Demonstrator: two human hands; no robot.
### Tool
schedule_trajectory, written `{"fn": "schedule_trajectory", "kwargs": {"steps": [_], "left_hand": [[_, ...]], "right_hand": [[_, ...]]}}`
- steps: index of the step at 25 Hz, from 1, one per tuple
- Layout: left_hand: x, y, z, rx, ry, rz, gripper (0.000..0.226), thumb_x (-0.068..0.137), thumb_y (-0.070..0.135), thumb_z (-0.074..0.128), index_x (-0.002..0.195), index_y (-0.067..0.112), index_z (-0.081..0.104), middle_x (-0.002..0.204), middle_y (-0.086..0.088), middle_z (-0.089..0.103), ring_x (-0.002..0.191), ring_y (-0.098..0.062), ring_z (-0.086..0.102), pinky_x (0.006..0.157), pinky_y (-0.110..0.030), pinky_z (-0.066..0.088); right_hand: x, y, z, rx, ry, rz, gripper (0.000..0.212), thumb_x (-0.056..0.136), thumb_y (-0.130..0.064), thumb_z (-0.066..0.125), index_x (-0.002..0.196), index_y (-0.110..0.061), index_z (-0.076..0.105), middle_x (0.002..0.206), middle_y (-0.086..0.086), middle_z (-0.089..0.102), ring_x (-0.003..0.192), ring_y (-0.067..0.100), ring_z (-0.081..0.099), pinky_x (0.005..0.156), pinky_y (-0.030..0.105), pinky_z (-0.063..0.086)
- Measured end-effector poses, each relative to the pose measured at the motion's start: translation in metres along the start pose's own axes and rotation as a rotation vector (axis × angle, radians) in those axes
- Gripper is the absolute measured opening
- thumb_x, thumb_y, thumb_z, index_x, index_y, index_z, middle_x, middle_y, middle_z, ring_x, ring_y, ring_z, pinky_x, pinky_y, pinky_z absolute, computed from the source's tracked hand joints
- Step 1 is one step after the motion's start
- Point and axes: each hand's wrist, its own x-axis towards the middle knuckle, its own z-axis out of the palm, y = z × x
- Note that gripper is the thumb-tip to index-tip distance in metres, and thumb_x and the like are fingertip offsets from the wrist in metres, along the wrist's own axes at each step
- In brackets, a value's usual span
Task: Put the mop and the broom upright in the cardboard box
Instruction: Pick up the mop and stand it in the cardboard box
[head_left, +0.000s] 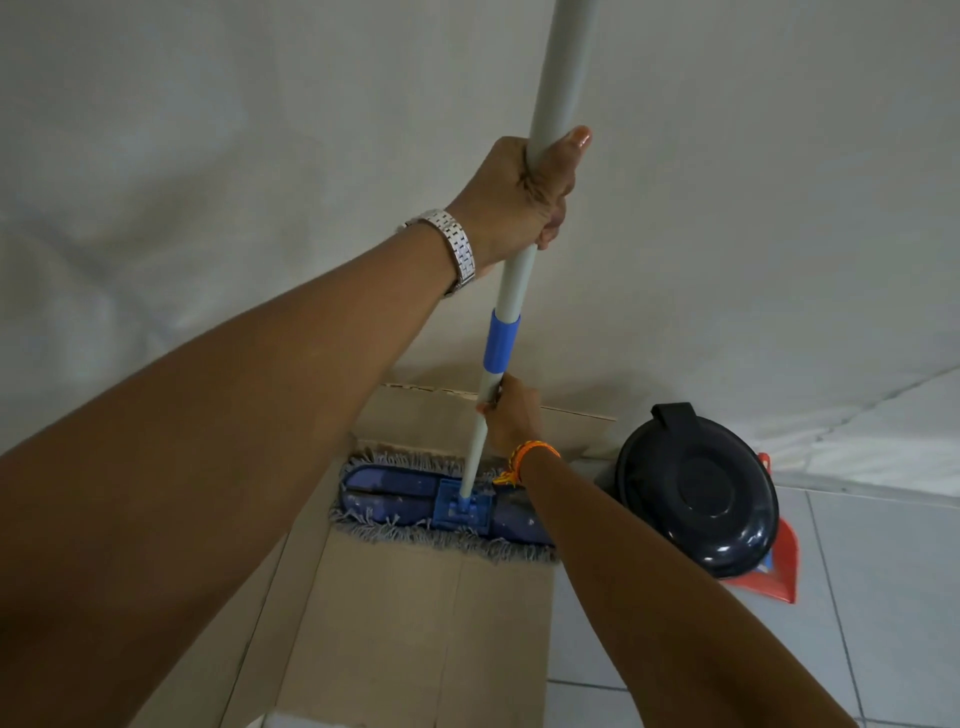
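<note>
Over the cardboard box (395, 613), both hands grip the upright mop (441, 501) pole: left hand (519, 200) high, right hand (511, 415) lower near the head.

Pale tiled floor (883, 597) under cardboard box (395, 623), black lidded bin (698, 486) and red dustpan (776, 569).

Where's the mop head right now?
In the head view, the mop head sits low at centre over the cardboard box, left of the black bin, both hands on its handle.
</note>
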Motion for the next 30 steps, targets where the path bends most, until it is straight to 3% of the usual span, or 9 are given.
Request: {"fn": "schedule_trajectory", "kwargs": {"steps": [6,8,12,16,19,22,25,28,30], "left_hand": [[0.022,-0.014,-0.001,0.023,0.149,-0.007,0.048,0.097,0.046,0.053,0.060,0.018,0.037,0.053,0.001,0.032,0.046,-0.017,0.036,0.055,-0.031,0.040],[0.029,-0.021,-0.006,0.109,0.149,-0.026,0.045,0.091,0.055,0.054,0.070,0.017,0.045,0.056,0.001,0.043,0.051,-0.017,0.046,0.062,-0.033,0.046],[0.021,-0.048,-0.015,0.309,0.241,-0.046,0.052,0.083,0.061,0.065,0.106,0.017,0.052,0.092,-0.001,0.071,0.089,-0.020,0.072,0.081,-0.031,0.060],[-0.021,-0.087,-0.012,0.350,0.486,0.024,0.063,0.079,0.059,0.070,0.118,0.011,0.055,0.105,0.004,0.066,0.095,-0.009,0.063,0.080,-0.016,0.051],[-0.091,-0.135,0.015,0.351,0.668,-0.031,0.047,0.089,0.054,0.062,0.104,0.010,0.054,0.091,0.007,0.059,0.078,-0.009,0.059,0.065,-0.007,0.045],[-0.190,-0.187,0.058,0.349,0.563,-0.331,0.036,0.096,0.042,0.059,0.087,0.009,0.049,0.072,0.004,0.051,0.062,-0.014,0.051,0.049,-0.010,0.037],[-0.294,-0.217,0.109,0.394,0.355,-0.627,0.040,0.097,0.033,0.059,0.081,-0.003,0.053,0.073,-0.019,0.061,0.070,-0.037,0.060,0.055,-0.029,0.039],[-0.369,-0.220,0.161,0.485,0.135,-0.805,0.041,0.095,0.034,0.063,0.076,0.000,0.051,0.063,-0.008,0.056,0.065,-0.033,0.055,0.065,-0.039,0.046],[-0.396,-0.217,0.194,0.548,0.055,-0.846,0.038,0.093,0.038,0.064,0.074,0.006,0.053,0.062,0.000,0.057,0.062,-0.023,0.055,0.067,-0.036,0.046]], "right_hand": [[0.018,-0.002,-0.002,0.010,-0.045,0.011,0.022,0.088,-0.001,0.062,0.109,-0.002,0.062,0.103,0.018,0.070,0.095,0.033,0.066,0.090,0.047,0.055],[0.022,-0.001,-0.003,0.007,-0.060,0.028,0.025,0.091,-0.005,0.060,0.116,-0.003,0.057,0.109,0.018,0.068,0.099,0.034,0.065,0.091,0.046,0.054],[0.016,0.008,-0.013,0.053,-0.160,0.085,0.053,0.093,-0.013,0.061,0.140,-0.009,0.035,0.127,0.020,0.059,0.110,0.036,0.061,0.084,0.036,0.051],[-0.009,0.034,-0.026,0.081,-0.124,0.126,0.058,0.094,-0.013,0.060,0.144,-0.011,0.031,0.141,0.020,0.050,0.125,0.034,0.052,0.103,0.044,0.048],[-0.062,0.076,-0.034,0.111,-0.084,0.207,0.047,0.096,-0.012,0.055,0.139,-0.012,0.038,0.135,0.018,0.054,0.115,0.031,0.056,0.091,0.031,0.052],[-0.140,0.129,-0.041,0.170,-0.054,0.298,0.040,0.095,-0.011,0.055,0.133,-0.009,0.044,0.118,0.020,0.062,0.107,0.037,0.059,0.085,0.038,0.049],[-0.236,0.189,-0.060,0.145,-0.042,0.451,0.035,0.093,-0.014,0.059,0.126,-0.013,0.047,0.103,0.008,0.064,0.100,0.030,0.063,0.086,0.039,0.054],[-0.332,0.262,-0.091,0.122,0.003,0.652,0.035,0.090,-0.014,0.065,0.121,-0.012,0.050,0.095,0.011,0.072,0.095,0.032,0.068,0.084,0.036,0.053],[-0.384,0.310,-0.115,0.146,0.017,0.812,0.038,0.088,-0.014,0.067,0.122,-0.012,0.051,0.098,0.013,0.074,0.098,0.032,0.068,0.086,0.032,0.050]]}}
